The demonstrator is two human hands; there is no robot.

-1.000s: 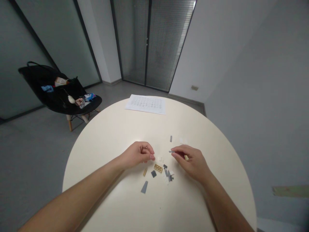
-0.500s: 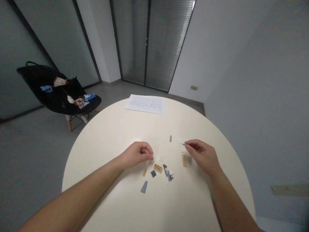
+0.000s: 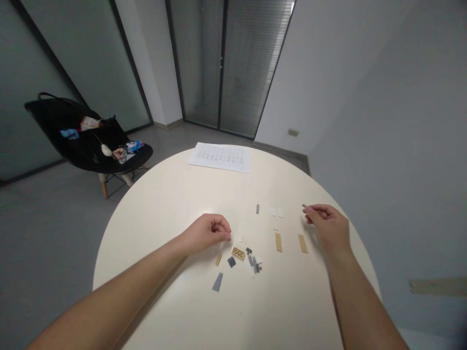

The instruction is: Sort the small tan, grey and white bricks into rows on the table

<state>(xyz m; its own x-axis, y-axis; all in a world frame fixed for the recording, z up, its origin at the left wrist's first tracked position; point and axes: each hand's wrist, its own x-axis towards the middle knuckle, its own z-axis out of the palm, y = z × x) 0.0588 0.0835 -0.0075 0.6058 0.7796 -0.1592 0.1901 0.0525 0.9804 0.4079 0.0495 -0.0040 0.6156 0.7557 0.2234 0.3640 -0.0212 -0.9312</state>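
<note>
Between the thumb and fingers of my right hand (image 3: pixel 327 223) is a small grey building-brick piece (image 3: pixel 304 206), raised over the right side of the table. Below that hand lie two tan plates (image 3: pixel 278 242), one left of the other. My left hand (image 3: pixel 209 233) is closed in a pinch left of the loose pieces; what it holds, if anything, I cannot make out. Near it lie a white piece (image 3: pixel 242 239), a tan brick with its hollow side up (image 3: pixel 238 253), a thin tan strip (image 3: pixel 218 260), a dark grey square (image 3: pixel 231 262) and a grey wedge (image 3: pixel 218 282).
Grey and white pieces cluster (image 3: pixel 254 264) mid-table. Farther back lie a grey strip (image 3: pixel 257 209) and several small white pieces (image 3: pixel 276 226). A printed sheet (image 3: pixel 219 157) rests at the far edge of the round table (image 3: pixel 164 194). A black chair (image 3: pixel 83 155) holding belongings stands left.
My right hand has moved right with the grey piece, away from the small white pieces. The right-hand tan plate, hidden before, now shows. My left hand stays in place.
</note>
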